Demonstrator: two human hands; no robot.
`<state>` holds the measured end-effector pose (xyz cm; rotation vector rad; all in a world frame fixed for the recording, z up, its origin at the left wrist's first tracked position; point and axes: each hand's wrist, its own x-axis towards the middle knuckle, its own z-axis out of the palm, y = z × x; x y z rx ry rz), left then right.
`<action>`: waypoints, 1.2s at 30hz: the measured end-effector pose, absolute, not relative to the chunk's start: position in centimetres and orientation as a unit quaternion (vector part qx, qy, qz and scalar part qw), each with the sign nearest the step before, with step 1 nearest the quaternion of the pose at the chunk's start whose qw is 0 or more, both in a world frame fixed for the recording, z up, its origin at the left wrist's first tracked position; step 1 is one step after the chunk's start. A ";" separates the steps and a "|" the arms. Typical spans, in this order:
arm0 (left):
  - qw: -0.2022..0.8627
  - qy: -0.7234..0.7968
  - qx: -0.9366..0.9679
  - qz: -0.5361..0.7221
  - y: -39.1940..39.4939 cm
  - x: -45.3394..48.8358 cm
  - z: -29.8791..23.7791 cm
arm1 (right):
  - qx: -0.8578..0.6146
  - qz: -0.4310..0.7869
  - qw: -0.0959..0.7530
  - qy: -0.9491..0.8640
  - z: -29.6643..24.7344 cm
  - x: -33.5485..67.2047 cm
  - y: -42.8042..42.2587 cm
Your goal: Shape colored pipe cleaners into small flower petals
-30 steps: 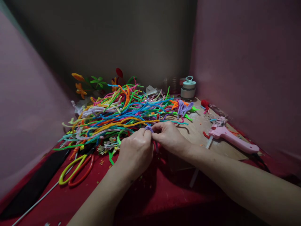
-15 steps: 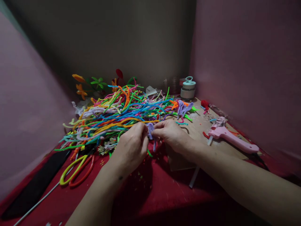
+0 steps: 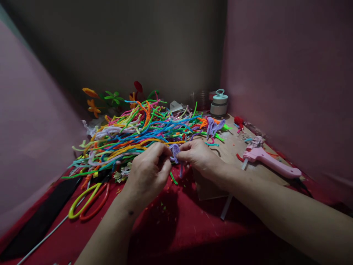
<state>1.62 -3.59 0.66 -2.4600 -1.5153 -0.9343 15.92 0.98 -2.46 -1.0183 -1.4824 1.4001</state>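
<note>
Both hands meet over the red cloth [image 3: 179, 224] in front of a big heap of coloured pipe cleaners [image 3: 138, 130]. My left hand [image 3: 149, 171] is closed in a pinch on a small purple pipe cleaner piece [image 3: 175, 151]. My right hand [image 3: 200, 156] pinches the same purple piece from the other side, and a short tail hangs down between the hands. A green scrap [image 3: 173, 178] lies on the cloth just below them.
Yellow and red scissors [image 3: 88, 200] lie at the left beside a thin metal rod [image 3: 44, 235]. A pink glue gun [image 3: 268, 162] rests on a brown board [image 3: 234, 154] at the right. A small round tin [image 3: 219, 105] and finished pipe cleaner flowers [image 3: 110, 97] stand at the back.
Both hands lifted slightly from the cloth and drew a little apart. More of the purple piece now shows between them.
</note>
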 end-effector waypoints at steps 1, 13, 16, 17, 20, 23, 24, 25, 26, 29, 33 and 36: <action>0.046 -0.499 -0.811 -0.304 -3.6 1.7 0.7 | -0.409 0.553 0.418 -0.594 -2.5 15.9 1.0; 0.115 -0.484 -0.817 -0.292 -3.2 1.8 -0.5 | -0.435 0.482 0.399 -0.647 -2.7 15.6 0.6; 0.117 -0.487 -0.812 -0.299 -3.2 1.9 -0.6 | -0.412 0.510 0.408 -0.636 -2.8 15.6 0.7; 0.113 -0.489 -0.811 -0.300 -3.2 1.9 -0.6 | -0.401 0.521 0.412 -0.631 -2.8 15.6 0.7; 0.101 -0.489 -0.810 -0.307 -3.2 2.1 -0.5 | -0.372 0.554 0.423 -0.613 -2.9 15.6 0.8; 0.092 -0.494 -0.803 -0.320 -3.2 2.0 -0.4 | -0.345 0.587 0.445 -0.582 -2.7 15.6 0.7; 0.088 -0.498 -0.801 -0.319 -3.1 2.0 -0.4 | -0.337 0.596 0.452 -0.571 -2.7 15.6 0.7; 0.082 -0.501 -0.803 -0.312 -3.0 1.9 -0.3 | -0.331 0.605 0.457 -0.562 -2.6 15.6 0.7; 0.077 -0.500 -0.807 -0.303 -2.8 1.7 -0.3 | -0.327 0.612 0.458 -0.555 -2.5 15.6 0.7; 0.077 -0.483 -0.827 -0.278 -2.4 1.3 -0.2 | -0.325 0.645 0.450 -0.525 -2.5 15.6 0.8; 0.094 -0.469 -0.844 -0.243 -2.4 1.1 0.1 | -0.325 0.700 0.445 -0.455 -2.9 15.8 1.5; 0.064 -0.466 -0.838 -0.276 -2.7 1.3 0.5 | -0.304 0.727 0.438 -0.434 -3.1 15.9 1.8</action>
